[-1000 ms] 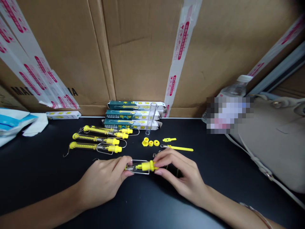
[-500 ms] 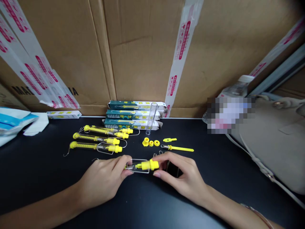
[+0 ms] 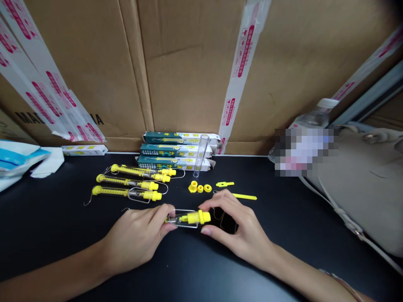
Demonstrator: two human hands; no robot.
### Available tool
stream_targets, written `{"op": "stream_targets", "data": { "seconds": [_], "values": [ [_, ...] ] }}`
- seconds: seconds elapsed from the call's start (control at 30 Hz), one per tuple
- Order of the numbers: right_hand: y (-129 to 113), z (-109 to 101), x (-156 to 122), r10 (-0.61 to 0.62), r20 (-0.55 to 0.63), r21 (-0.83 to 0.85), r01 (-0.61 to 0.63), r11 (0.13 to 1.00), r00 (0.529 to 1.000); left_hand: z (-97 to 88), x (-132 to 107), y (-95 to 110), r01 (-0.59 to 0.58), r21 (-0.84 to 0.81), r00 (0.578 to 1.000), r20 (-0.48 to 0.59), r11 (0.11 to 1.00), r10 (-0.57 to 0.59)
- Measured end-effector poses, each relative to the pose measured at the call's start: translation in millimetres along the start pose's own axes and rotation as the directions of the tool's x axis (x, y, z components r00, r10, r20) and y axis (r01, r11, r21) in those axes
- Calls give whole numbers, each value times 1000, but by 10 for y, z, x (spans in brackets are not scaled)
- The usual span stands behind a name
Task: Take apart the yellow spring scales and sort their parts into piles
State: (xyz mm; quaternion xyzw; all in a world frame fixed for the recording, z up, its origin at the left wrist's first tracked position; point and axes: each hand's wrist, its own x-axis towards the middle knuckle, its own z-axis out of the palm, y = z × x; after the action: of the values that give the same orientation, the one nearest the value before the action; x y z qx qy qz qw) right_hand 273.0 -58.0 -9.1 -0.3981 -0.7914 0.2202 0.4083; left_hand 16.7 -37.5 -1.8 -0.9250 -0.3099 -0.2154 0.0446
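My left hand (image 3: 141,230) grips a spring scale (image 3: 189,217) by its clear tube, thumb and index finger pinched around it. The yellow end cap and a bent wire loop stick out to the right; the hand covers most of the tube, and a small hook shows behind the fingers. My right hand (image 3: 242,226) is open around the cap end, index finger above it and thumb below; whether the index fingertip touches the cap I cannot tell. Just beyond lie yellow plastic rings and a nut (image 3: 200,188), a flat yellow piece (image 3: 225,184) and a yellow strip (image 3: 245,196), partly hidden by my right hand.
Several assembled spring scales (image 3: 126,191) lie at the left. Behind are three small boxes (image 3: 173,162), with a clear tube (image 3: 200,157) upright before them. A bottle (image 3: 315,117) and a grey bag (image 3: 362,188) stand right, plastic packaging (image 3: 22,159) left. Cardboard (image 3: 189,84) walls off the back.
My right hand's fingers have spread apart, its index finger rising off the yellow cap towards the parts behind. The left hand keeps its grip, and the scale stays almost where it was.
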Motion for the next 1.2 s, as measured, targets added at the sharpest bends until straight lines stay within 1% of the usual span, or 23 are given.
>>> {"op": "stream_targets", "data": {
  "seconds": [0.07,0.13,0.23,0.4,0.53,0.63,0.7,0.87,1.0,1.07,1.2],
  "values": [
    [4,-3,1,33,27,51,-34,998,999,-2,-2,4,-5,4,1000,8,1000,5],
    [6,5,-9,36,16,81,-37,996,999,-5,1,7,-5,5,1000,15,1000,5],
    [2,23,-26,-23,-35,70,25,997,999,-6,10,8,1,2,1000,5,1000,-1],
    [-10,24,-30,-74,-22,20,75,997,997,-2,15,1,17,-24,1000,-4,1000,-17],
    [-11,1,-27,-37,-8,-49,37,998,999,-1,22,-1,14,-15,1000,-5,1000,-15],
    [4,7,-29,15,13,-30,-15,999,1000,-6,28,5,5,-8,1000,2,1000,-5],
    [16,24,-37,17,12,-6,-17,1000,1000,-8,28,7,4,-1,1000,9,1000,-4],
    [17,49,-46,-89,-36,80,92,993,995,-6,12,4,13,-3,1000,16,1000,-13],
    [-2,24,-34,-160,-44,99,164,982,986,-3,-3,-1,8,6,1000,13,1000,-8],
    [2,20,-40,-142,-38,100,145,984,989,0,-1,-4,0,7,1000,16,1000,0],
    [26,42,-65,-14,-33,28,15,999,999,11,10,-11,3,19,1000,26,1000,-3]
  ]
}}
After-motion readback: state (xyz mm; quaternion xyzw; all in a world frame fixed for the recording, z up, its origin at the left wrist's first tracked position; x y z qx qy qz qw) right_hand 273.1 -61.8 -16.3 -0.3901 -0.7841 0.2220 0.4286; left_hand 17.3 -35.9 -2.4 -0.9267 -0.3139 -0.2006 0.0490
